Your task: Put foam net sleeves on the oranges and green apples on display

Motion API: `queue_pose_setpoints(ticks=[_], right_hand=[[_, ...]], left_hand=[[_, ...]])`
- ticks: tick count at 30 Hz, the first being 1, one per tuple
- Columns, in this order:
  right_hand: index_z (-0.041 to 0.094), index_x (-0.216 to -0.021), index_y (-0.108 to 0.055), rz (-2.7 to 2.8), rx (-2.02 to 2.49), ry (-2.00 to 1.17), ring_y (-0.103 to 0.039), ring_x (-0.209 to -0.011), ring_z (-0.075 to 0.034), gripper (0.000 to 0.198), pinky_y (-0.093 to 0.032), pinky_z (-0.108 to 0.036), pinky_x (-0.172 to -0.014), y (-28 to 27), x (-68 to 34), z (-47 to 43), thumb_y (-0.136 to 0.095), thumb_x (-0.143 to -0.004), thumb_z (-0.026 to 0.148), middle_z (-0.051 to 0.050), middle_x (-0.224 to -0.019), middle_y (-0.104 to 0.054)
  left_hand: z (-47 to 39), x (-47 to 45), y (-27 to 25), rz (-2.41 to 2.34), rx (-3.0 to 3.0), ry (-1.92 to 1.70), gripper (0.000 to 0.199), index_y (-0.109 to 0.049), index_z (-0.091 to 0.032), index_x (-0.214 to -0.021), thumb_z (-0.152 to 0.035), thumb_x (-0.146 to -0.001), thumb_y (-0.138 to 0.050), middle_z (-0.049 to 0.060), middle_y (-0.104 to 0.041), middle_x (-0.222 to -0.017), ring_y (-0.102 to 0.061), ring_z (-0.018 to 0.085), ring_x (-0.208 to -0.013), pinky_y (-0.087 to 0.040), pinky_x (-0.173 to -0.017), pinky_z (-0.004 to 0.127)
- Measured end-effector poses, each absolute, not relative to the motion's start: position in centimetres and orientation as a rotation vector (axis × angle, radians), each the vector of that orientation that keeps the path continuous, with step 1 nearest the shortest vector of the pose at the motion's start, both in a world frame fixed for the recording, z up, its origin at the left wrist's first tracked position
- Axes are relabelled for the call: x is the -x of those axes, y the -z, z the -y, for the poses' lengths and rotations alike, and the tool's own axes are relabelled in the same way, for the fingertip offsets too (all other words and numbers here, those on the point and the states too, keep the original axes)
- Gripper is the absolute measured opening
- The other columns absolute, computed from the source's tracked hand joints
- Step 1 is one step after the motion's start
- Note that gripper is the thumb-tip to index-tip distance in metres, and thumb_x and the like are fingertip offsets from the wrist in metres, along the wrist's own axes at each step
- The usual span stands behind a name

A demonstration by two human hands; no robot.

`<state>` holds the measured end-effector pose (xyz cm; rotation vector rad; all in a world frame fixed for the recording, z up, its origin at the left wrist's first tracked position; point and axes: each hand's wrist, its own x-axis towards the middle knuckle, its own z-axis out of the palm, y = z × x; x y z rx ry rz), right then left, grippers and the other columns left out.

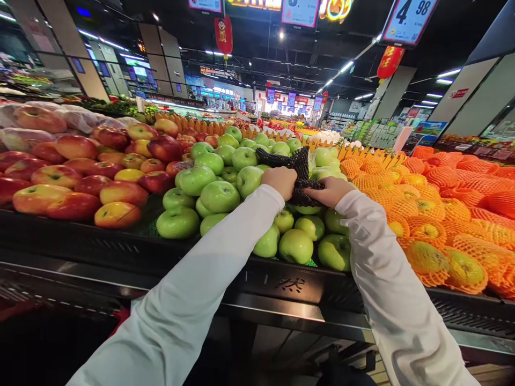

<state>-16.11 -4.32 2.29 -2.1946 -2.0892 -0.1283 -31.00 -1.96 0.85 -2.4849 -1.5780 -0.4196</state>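
Observation:
Both my hands grip black foam netting (302, 167) above a pile of green apples (219, 196). My left hand (280, 181) is closed on the netting's near left side, its fingertips mostly hidden. With thumb and fingers pressed together, my right hand (330, 191) pinches the lower right part. One end of the netting stretches left over the apples, and another part stands up between my hands. Whether a fruit sits inside it cannot be made out. More green apples lie just below my wrists, near the front edge of the display.
Red and yellow apples (80, 177) fill the left side, with bagged fruit behind them. To the right lie oranges in orange foam nets (426, 214), then fruit in redder nets (470, 177). A dark display edge (289, 281) runs along the front; price screens (408, 19) hang overhead.

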Motion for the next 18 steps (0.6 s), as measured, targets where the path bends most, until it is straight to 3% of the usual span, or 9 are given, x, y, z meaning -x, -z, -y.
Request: queue_pose_setpoints(ticks=[6,11,15,18], right_hand=[[0.011,-0.115,-0.072,2.141,2.127,0.079,-0.069,-0.112,-0.034,0.056,-0.052,-0.038,-0.089,-1.9,15.7,3.5,-0.053,-0.095,0.060,-0.018,-0.119,-0.074],[0.010,-0.127,-0.064,2.049,1.906,-0.189,-0.068,-0.114,-0.029,0.056,-0.051,-0.035,-0.097,-1.0,15.5,2.7,-0.068,-0.087,0.049,-0.016,-0.126,-0.072],[0.014,-0.111,-0.070,1.840,1.803,-0.367,-0.071,-0.104,-0.028,0.045,-0.053,-0.038,-0.094,0.0,15.5,1.8,-0.072,-0.082,0.049,-0.012,-0.109,-0.076],[0.016,-0.101,-0.071,1.666,1.647,-0.305,-0.071,-0.096,-0.028,0.047,-0.055,-0.042,-0.091,0.7,14.6,0.6,-0.071,-0.078,0.057,-0.010,-0.097,-0.075]], left_hand=[[1.6,30.7,-0.5,1.670,2.466,0.642,0.030,-0.070,-0.018,-0.120,-0.022,-0.095,-0.053,0.015,-0.074,-0.122,-0.069,0.032,-0.118,-0.054,-0.094,0.042],[0.6,30.3,-0.1,1.738,2.378,1.011,0.024,-0.068,-0.022,-0.115,-0.031,-0.097,-0.055,0.011,-0.077,-0.113,-0.071,0.029,-0.110,-0.053,-0.092,0.039],[0.2,30.3,-0.1,1.749,2.335,1.195,0.021,-0.068,-0.021,-0.111,-0.029,-0.096,-0.055,0.010,-0.076,-0.110,-0.070,0.028,-0.107,-0.051,-0.091,0.037],[-0.1,30.3,-0.2,1.770,2.282,1.450,0.018,-0.068,-0.021,-0.102,-0.032,-0.098,-0.054,0.010,-0.075,-0.104,-0.070,0.026,-0.102,-0.050,-0.090,0.036]])
